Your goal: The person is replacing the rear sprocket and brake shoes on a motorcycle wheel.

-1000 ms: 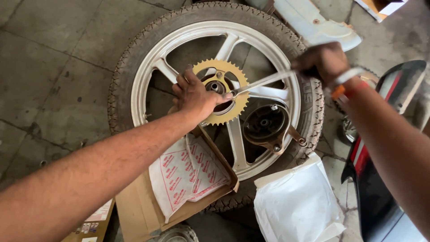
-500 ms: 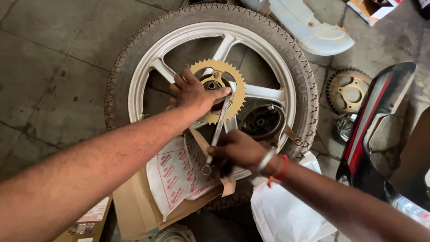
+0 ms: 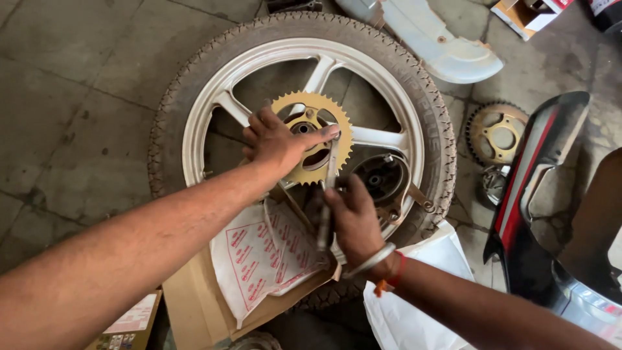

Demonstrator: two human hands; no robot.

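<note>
Bare forearms, right hand (image 3: 353, 220) (steel bangle, red-orange thread at wrist)

Our left hand (image 3: 280, 141) covers the sprocket (image 3: 337, 123); our right hand (image 3: 353, 220) and wrench (image 3: 327, 194) crowd the hub's near side. Open gaps remain between spokes (image 3: 223, 107); a cardboard box (image 3: 194, 304) blocks below.

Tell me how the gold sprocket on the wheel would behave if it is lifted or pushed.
The gold sprocket looks like cut metal, so probably stiff and rather heavy for its size. Its pointed teeth may prick the fingers of the left hand resting on it. Lying flat on the wheel hub, it seems unlikely to roll.
</note>
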